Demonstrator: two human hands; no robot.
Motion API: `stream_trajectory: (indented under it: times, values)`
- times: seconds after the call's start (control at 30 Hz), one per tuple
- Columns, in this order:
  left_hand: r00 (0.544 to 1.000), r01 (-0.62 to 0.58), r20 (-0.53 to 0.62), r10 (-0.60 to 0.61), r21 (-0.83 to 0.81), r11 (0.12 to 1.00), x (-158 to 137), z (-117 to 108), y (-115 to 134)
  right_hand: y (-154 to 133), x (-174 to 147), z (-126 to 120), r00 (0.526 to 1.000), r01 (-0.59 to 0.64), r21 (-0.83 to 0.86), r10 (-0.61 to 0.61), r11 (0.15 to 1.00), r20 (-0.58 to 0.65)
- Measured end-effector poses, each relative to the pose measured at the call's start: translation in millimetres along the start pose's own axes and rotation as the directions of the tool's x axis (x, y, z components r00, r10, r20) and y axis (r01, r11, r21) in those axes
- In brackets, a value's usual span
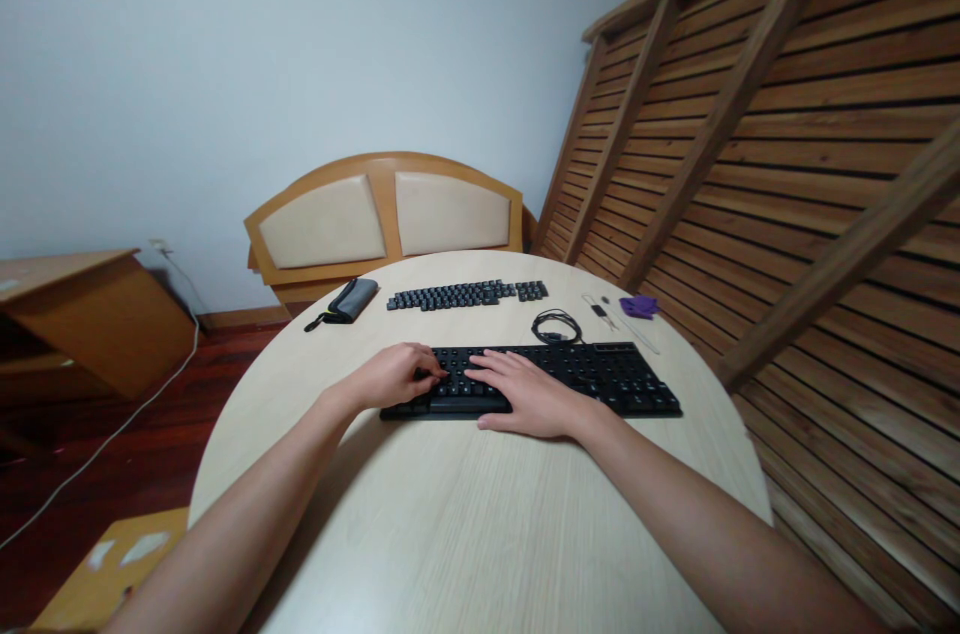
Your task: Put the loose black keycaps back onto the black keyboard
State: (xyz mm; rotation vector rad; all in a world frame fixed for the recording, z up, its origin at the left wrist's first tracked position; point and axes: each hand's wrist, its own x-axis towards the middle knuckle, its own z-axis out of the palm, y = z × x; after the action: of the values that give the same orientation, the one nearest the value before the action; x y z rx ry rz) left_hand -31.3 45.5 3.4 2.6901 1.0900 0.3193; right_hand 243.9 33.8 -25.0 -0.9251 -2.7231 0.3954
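Observation:
A black keyboard (pixel 600 379) lies flat across the table in front of me. My left hand (pixel 397 375) is over its left part, thumb and fingertips pinched together low against the keys; what they hold, if anything, is too small to make out. My right hand (pixel 529 394) rests on the middle of the keyboard with its fingers stretched out and the thumb along the front edge. Both hands hide part of the keys. Behind the keyboard, loose black keycaps (pixel 457 295) are laid out in rows. The keyboard's black cable (pixel 556 325) is coiled at its back edge.
On the round pale table (pixel 480 524), a grey and black pouch (pixel 354 300) lies at the back left. A purple cloth (pixel 638 306) and small slim tools (pixel 600 312) are at the back right. A slatted wooden panel (pixel 750 164) leans close along the right side.

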Motion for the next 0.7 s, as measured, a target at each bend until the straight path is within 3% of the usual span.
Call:
stream_trajectory:
  times: [0.27,0.4,0.7]
  values:
    - [0.989,0.143,-0.005,-0.146,-0.176,0.974,-1,2,-5,0,0,-1,1.0,-0.003,-0.003,0.003,1.0,0.004]
    - [0.99,0.141,0.001,-0.143,-0.18,0.973,0,2,-5,0,0,0,1.0,-0.001,0.001,0.001,1.0,0.003]
    - [0.986,0.164,0.043,-0.159,-0.365,0.916,3,7,-15,0,1,0,1.0,-0.006,-0.007,0.006,1.0,0.005]
